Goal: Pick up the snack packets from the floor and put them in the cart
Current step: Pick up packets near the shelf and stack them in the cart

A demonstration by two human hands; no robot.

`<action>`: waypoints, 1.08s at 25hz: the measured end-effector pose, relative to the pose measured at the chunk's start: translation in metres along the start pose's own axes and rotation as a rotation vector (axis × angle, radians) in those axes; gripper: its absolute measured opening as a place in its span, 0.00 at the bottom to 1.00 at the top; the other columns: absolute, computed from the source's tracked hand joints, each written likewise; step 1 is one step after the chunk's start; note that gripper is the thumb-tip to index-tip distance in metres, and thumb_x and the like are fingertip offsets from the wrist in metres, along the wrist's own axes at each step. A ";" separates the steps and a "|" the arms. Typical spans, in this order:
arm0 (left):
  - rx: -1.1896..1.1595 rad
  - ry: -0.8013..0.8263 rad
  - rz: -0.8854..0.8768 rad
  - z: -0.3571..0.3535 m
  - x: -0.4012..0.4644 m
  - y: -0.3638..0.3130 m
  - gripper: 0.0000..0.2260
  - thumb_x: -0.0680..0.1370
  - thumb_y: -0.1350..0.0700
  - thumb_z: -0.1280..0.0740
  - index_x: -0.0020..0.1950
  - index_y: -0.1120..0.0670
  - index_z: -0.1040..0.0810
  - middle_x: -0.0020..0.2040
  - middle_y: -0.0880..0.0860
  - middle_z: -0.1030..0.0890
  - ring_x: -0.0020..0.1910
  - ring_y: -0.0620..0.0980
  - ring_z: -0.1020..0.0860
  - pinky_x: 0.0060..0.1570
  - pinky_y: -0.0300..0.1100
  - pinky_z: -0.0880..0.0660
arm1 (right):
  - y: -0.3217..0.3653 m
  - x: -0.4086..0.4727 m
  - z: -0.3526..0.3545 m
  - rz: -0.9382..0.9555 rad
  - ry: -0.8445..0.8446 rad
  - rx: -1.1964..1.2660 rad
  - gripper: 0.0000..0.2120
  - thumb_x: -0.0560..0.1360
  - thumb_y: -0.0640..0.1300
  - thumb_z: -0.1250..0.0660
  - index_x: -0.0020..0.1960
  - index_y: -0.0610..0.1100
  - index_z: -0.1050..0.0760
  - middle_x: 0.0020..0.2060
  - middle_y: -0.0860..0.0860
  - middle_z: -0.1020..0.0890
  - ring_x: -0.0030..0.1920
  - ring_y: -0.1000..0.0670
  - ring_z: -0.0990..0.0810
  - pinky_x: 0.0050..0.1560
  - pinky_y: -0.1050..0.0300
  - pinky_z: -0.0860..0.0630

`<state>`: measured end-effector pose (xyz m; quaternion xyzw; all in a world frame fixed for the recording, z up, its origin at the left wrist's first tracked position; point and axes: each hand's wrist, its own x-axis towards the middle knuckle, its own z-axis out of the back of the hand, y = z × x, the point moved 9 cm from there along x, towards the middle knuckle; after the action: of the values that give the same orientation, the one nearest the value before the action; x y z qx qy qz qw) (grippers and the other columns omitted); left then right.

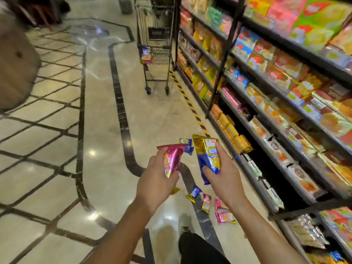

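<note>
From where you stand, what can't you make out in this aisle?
- Cart, head view: far off and blurred; only one packet in the cart shows, the rest of the load unclear.
- Blue packet: print too blurred to read; the right hand covers its lower edge.
- Pink packet: the left hand hides its back.
- Floor packets: the right forearm crosses them, so the count is unsure.
- Shelves: labels smeared.

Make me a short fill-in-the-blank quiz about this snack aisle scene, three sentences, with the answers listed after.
1. The left hand holds a ____ packet.
2. The right hand holds a gold and ____ packet.
3. The cart stands beside the shelves, farther along the ____ than the packets on the floor.

Answers: pink; blue; aisle
</note>
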<state>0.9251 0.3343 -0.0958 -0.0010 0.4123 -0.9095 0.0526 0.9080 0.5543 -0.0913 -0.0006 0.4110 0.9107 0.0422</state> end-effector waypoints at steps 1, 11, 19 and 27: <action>0.007 -0.026 0.029 0.007 0.013 0.007 0.30 0.73 0.46 0.32 0.73 0.37 0.39 0.59 0.45 0.25 0.53 0.47 0.22 0.49 0.48 0.20 | 0.008 0.018 -0.010 0.025 0.029 0.011 0.38 0.73 0.50 0.32 0.78 0.59 0.46 0.67 0.54 0.26 0.63 0.50 0.26 0.56 0.51 0.27; 0.071 -0.279 0.164 0.071 0.128 0.027 0.33 0.75 0.48 0.27 0.76 0.43 0.39 0.61 0.47 0.26 0.54 0.49 0.23 0.52 0.46 0.21 | 0.082 0.182 -0.054 0.169 0.206 0.020 0.37 0.75 0.48 0.30 0.79 0.56 0.45 0.65 0.53 0.27 0.57 0.53 0.25 0.55 0.53 0.23; 0.032 -0.283 0.206 0.121 0.230 0.059 0.34 0.73 0.45 0.27 0.75 0.39 0.40 0.61 0.45 0.25 0.54 0.49 0.22 0.51 0.47 0.19 | 0.154 0.278 -0.102 0.229 0.258 -0.031 0.37 0.74 0.47 0.29 0.78 0.55 0.42 0.63 0.52 0.25 0.54 0.53 0.25 0.52 0.56 0.24; 0.023 -0.242 0.227 0.207 0.349 0.116 0.33 0.74 0.46 0.29 0.75 0.37 0.42 0.62 0.45 0.26 0.55 0.47 0.23 0.52 0.45 0.20 | 0.252 0.373 -0.168 0.234 0.198 -0.070 0.37 0.75 0.49 0.30 0.78 0.58 0.44 0.63 0.52 0.25 0.51 0.53 0.25 0.47 0.57 0.25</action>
<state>0.5979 0.0694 -0.0604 -0.0636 0.3898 -0.8957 0.2043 0.5109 0.2909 -0.0277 -0.0441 0.3784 0.9186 -0.1047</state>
